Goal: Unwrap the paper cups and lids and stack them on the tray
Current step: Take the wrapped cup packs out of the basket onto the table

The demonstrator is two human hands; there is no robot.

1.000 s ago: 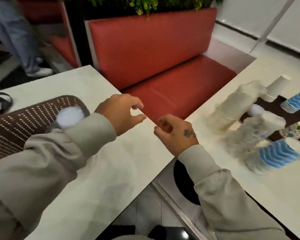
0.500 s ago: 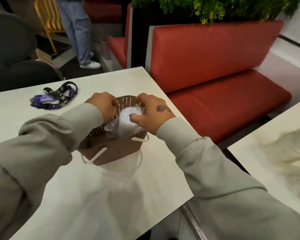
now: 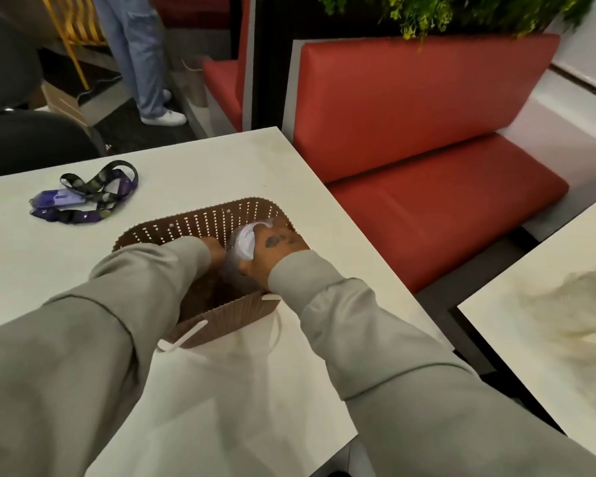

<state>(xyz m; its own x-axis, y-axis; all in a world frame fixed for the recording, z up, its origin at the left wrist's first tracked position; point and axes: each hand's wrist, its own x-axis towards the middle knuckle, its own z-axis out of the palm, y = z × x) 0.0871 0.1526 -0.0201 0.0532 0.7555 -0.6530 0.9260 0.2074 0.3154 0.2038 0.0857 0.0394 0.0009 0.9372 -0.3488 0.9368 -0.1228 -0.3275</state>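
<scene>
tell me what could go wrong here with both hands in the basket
1. The right hand grips the wrapped pack by its thin plastic; a hard pull could tear it and spill the contents.
2. The basket sits near the table edge, so lifting the pack might drag or tip it.

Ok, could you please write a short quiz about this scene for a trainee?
1. True or false: the lanyard lies on the white table.
2. The right hand grips: A) the lanyard, B) a plastic-wrapped white bundle, C) a blue cup.
3. Fill in: the left hand reaches into the brown ____.
Key: 1 true; 2 B; 3 basket.
</scene>
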